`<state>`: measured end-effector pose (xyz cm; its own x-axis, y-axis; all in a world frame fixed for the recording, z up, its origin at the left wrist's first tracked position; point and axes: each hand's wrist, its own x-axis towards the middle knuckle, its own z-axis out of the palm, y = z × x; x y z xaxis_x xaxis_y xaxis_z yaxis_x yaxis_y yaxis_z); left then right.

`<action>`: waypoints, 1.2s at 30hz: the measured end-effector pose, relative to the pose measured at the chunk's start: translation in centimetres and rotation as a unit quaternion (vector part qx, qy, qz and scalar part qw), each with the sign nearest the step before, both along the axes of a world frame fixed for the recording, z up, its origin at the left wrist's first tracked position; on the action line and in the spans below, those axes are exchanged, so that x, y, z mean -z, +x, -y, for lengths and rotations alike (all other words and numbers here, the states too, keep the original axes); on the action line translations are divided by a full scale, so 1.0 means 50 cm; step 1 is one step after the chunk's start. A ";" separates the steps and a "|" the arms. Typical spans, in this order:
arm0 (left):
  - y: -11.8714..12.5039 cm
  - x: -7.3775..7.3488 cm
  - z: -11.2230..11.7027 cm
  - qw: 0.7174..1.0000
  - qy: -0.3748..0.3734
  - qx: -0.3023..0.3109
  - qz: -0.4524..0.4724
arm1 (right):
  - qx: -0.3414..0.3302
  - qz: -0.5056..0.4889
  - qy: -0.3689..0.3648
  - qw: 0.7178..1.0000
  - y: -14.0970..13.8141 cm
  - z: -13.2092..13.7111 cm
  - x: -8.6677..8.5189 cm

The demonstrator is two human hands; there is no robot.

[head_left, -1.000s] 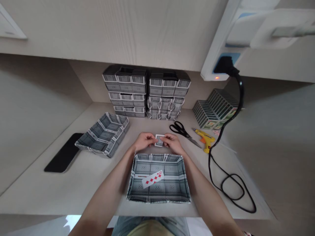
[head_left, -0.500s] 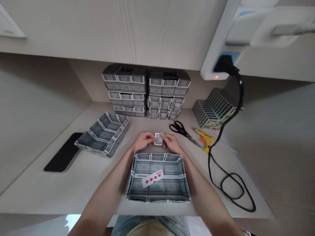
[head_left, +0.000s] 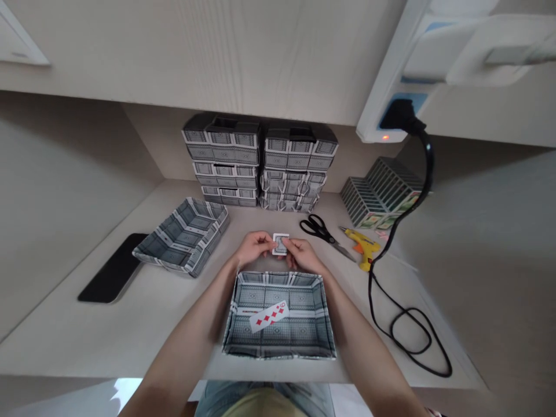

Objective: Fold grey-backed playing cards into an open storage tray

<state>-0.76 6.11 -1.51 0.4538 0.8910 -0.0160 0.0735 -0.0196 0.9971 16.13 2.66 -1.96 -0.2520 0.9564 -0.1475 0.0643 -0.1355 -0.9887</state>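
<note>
My left hand and my right hand meet just beyond the far wall of a tray made of playing cards. Between the fingertips of both hands is a small folded playing card, back side showing, pinched from either side. Inside the tray lies a face-up card with red diamonds.
A second card tray sits at the left by a black phone. Stacks of card trays stand at the back. Scissors, a yellow glue gun, its black cord and boxed decks lie to the right.
The folded card between my fingers has turned slightly and looks narrower; both hands stay in nearly the same place.
</note>
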 end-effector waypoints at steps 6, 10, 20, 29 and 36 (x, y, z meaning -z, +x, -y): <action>0.002 0.000 0.002 1.000 -0.002 0.000 -0.010 | 0.010 -0.012 -0.002 1.000 -0.002 0.003 -0.001; 0.003 -0.005 0.004 1.000 -0.014 0.003 0.003 | 0.023 0.004 0.008 1.000 -0.002 0.006 0.001; 0.004 -0.004 0.003 1.000 0.008 -0.014 -0.007 | -0.001 0.012 0.006 1.000 -0.003 0.005 -0.012; 0.002 0.001 -0.002 1.000 0.017 -0.014 -0.007 | -0.003 -0.002 0.005 1.000 -0.004 0.004 -0.015; 0.003 0.002 0.000 1.000 0.024 -0.014 -0.012 | 0.022 0.009 -0.011 1.000 -0.005 0.000 -0.003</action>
<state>-0.60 6.13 -1.60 0.4283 0.9035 0.0166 0.0993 -0.0653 0.9929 15.87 2.64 -1.80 -0.2065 0.9632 -0.1722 0.0745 -0.1600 -0.9843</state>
